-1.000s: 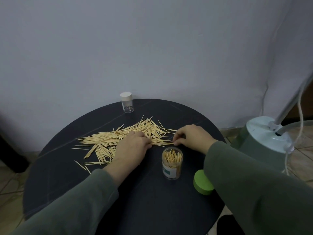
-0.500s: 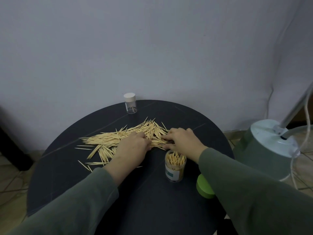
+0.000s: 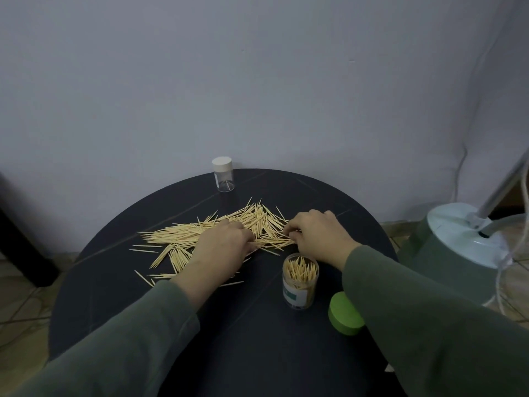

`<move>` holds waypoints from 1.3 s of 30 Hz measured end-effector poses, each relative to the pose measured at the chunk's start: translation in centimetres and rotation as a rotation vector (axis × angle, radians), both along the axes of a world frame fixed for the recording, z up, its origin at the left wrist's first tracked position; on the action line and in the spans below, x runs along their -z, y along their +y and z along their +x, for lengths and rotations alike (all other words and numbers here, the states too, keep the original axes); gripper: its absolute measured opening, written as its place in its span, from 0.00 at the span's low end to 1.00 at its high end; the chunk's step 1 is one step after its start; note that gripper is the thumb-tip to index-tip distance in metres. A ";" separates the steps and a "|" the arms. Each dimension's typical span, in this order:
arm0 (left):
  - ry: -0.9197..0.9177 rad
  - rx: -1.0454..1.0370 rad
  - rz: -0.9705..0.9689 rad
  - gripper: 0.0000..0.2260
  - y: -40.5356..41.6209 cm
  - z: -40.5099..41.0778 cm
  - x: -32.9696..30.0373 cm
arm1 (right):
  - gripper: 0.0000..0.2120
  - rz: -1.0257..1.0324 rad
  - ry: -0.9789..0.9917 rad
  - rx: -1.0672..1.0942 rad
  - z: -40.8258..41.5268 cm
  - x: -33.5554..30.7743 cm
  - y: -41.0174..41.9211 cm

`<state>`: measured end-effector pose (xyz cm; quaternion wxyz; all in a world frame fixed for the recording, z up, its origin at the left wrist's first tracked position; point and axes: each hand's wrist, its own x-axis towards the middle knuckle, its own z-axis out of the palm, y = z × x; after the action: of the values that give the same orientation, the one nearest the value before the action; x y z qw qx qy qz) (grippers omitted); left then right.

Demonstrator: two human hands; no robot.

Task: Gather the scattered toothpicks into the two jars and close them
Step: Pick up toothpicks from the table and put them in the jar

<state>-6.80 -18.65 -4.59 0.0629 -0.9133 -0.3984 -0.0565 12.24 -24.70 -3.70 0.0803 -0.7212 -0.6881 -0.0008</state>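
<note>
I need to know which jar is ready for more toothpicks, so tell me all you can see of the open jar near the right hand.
The open jar is a clear, plastic-looking cylinder standing upright on the dark round table, with a white and green label low on its wall. It has no lid on and holds a bundle of toothpicks standing on end. It stands just near of the right hand, apart from it, with the green lid lying on the table beside it.

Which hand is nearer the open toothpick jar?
The right hand: it sits just above the open toothpick jar, fingers on the toothpicks. The left hand lies farther left, over the pile.
</note>
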 end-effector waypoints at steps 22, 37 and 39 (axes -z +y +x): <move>-0.043 -0.027 0.015 0.12 -0.5 0.6 0.4 | 0.12 -0.039 -0.134 -0.061 -0.9 -0.1 0.3; -0.135 -0.016 -0.002 0.12 -0.4 0.3 0.4 | 0.12 -0.053 -0.004 0.025 0.1 -0.7 -0.7; -0.168 -0.021 -0.007 0.12 -0.6 0.3 0.3 | 0.12 -0.055 0.025 0.036 0.3 -0.8 -0.9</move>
<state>-6.48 -19.24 -4.90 0.0268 -0.9013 -0.4120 -0.1311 12.55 -25.61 -2.88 0.0690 -0.7355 -0.6735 0.0259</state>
